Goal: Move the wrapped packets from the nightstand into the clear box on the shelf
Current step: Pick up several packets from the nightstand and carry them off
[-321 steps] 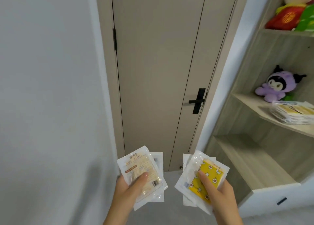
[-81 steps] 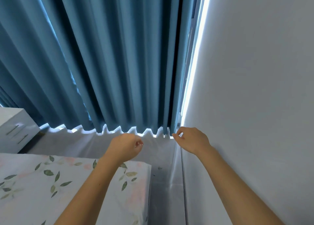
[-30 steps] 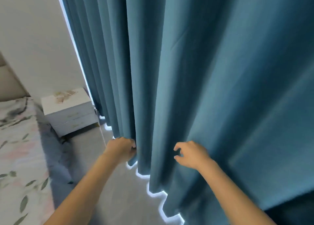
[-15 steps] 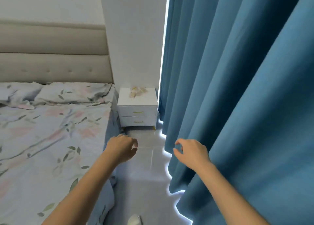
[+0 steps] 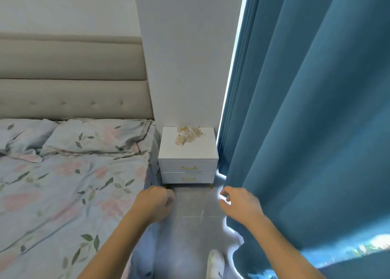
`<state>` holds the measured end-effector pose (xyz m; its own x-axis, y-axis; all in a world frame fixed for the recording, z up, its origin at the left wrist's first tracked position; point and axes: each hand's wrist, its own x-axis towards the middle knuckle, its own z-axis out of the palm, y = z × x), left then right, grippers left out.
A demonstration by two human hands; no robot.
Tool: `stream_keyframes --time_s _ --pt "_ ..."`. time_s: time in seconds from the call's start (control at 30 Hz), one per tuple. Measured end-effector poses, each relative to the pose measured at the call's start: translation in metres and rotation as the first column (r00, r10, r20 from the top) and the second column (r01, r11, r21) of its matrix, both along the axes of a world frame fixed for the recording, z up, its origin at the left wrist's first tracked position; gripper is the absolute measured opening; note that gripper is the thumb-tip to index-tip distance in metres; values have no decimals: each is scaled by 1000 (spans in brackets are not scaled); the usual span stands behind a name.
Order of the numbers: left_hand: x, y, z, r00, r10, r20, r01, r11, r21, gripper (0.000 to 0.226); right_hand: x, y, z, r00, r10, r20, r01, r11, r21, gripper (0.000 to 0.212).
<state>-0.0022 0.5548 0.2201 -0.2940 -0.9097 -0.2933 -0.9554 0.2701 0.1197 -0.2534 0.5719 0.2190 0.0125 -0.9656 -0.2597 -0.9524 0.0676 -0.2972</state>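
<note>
Both your left hand [image 5: 155, 202] and right hand [image 5: 240, 205] hung loosely curled, holding nothing; packets [image 5: 188, 135] lay straight ahead on the nightstand [image 5: 187, 152], roughly equidistant.

This is a bedroom in a home. A bed [image 5: 63, 184] with a floral leaf-print cover and matching pillows [image 5: 95, 135] fills the nine o'clock side, backed by a padded beige headboard [image 5: 71, 78]. At twelve o'clock a white two-drawer nightstand [image 5: 188, 169] with gold handles stands against a plain white wall [image 5: 185, 57], between the bed and long blue curtains [image 5: 306, 110] at three o'clock. Grey floor tiles [image 5: 196, 211] run down the narrow aisle.
</note>
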Motion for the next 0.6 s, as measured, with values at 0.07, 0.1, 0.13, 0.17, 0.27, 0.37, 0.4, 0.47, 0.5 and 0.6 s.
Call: stream_keyframes --time_s 0.07,0.1,0.13,0.17,0.27,0.37,0.4,0.47,0.5,0.6 --pt "-8 -45 -3 998 27 -54 -27 1000 15 28 -2 -54 -3 1000 9 11 -9 1000 -7 32" --pt "-12 -67 -3 998 30 -59 -30 1000 0 29 -2 -80 -4 1000 12 15 -12 1000 -23 32" --pt "-17 -91 -3 998 31 -56 -33 999 -22 30 -4 -108 -7 1000 12 28 -11 999 -38 31" --pt "-21 -118 -5 998 35 -58 -37 998 -42 30 -7 -137 -11 999 12 46 -9 999 -48 30" --pt "-34 -198 -5 997 75 -5 -75 994 -85 31 -23 -223 -21 997 1 83 2 1000 -30 28" --pt "-42 -267 -12 990 103 97 -85 980 -177 33 -41 -294 -31 996 -23 83 20 999 30 26" --pt "-44 -288 -17 988 117 100 -96 975 -199 34 -45 -316 -35 996 -29 81 25 998 53 25" --pt "-48 -326 -26 989 130 75 -112 972 -206 34 -51 -358 -41 996 -36 81 29 996 85 25" --pt "-49 -343 -31 989 138 57 -124 973 -194 34 -52 -377 -45 995 -43 87 34 995 97 25" --pt "-47 -395 -55 986 160 42 -153 979 -131 34 -50 -436 -65 993 -63 101 50 990 132 23"
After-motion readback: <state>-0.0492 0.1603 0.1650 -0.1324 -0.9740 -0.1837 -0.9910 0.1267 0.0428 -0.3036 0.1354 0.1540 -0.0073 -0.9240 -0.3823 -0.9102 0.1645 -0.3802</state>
